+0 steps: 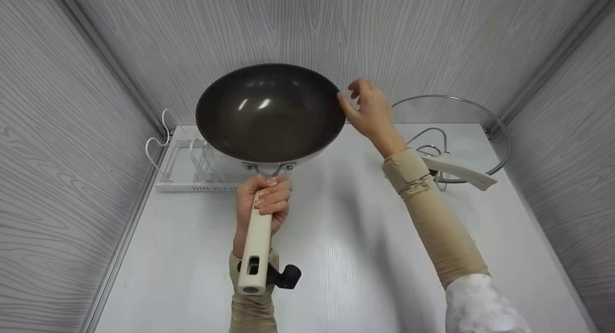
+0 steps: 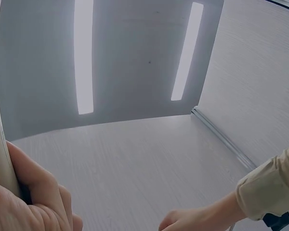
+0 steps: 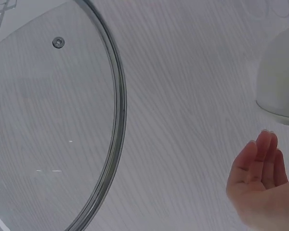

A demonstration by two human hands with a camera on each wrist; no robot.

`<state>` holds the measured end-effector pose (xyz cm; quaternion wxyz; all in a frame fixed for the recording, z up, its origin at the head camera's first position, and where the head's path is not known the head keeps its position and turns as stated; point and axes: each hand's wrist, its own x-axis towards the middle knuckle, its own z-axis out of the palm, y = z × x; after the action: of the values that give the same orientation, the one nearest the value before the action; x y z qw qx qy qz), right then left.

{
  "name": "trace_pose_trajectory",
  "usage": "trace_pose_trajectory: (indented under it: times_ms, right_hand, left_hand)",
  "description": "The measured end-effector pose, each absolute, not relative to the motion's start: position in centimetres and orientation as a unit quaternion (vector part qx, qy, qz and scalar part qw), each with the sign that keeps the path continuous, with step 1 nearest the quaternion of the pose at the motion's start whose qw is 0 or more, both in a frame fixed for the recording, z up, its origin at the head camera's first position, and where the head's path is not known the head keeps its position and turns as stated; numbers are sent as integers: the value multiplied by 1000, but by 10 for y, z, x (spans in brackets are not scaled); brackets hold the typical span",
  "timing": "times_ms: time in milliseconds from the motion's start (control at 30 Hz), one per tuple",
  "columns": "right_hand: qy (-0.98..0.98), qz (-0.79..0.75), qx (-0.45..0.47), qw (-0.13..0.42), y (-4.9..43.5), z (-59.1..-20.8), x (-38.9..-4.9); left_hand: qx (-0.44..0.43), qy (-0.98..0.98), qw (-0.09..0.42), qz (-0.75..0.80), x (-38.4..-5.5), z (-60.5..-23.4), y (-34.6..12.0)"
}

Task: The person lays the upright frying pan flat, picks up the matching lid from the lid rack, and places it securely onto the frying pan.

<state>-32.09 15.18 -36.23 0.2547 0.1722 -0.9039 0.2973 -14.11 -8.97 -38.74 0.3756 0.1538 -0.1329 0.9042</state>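
A deep frying pan (image 1: 269, 117), dark inside and pale outside, is held up in the head view, its inside facing the camera. My left hand (image 1: 276, 201) grips its cream handle (image 1: 258, 246) close to the pan's bracket, fingers wrapped round it. At the pan's right edge is my right hand (image 1: 371, 111), thumb at the rim and fingers loosely bent. The right wrist view has the right hand (image 3: 260, 185) just below the pan's pale outer side (image 3: 282, 77), its fingers together. In the left wrist view the left hand (image 2: 38, 204) is wrapped round the handle at the edge.
On the right a glass lid (image 1: 505, 131) with a metal rim and long cream handle (image 1: 459, 170) stands upright in a wire holder (image 1: 444, 136). Back left sits a white wire rack (image 1: 180, 186), partly behind the pan. Grey wood-grain walls (image 1: 62, 179) enclose the white table (image 1: 312, 275).
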Motion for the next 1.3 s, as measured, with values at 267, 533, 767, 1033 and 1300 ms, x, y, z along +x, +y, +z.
trace_pose_trajectory:
  times_ms: [267,533,767,1033,1300]
  right_hand:
    - [-936,296,154,113,156,-365,-350]
    - [-904,381,186,47,170,-371,-354]
    - [-854,490,165,51,176,-376,-342]
    - [-809,570,113,90,182,-373,-321]
    - [-787,600,49,132,175,-358,-283]
  left_hand:
    - [150,-122,377,906,-139,-388,-84]
    - [128,-112,388,906,-138,-385,-80]
    - [130,-95,412,897,-135,-385,-81]
    - [125,-106,444,881,-136,-383,-85]
    - [85,-96,453,882,-144,-385,-99]
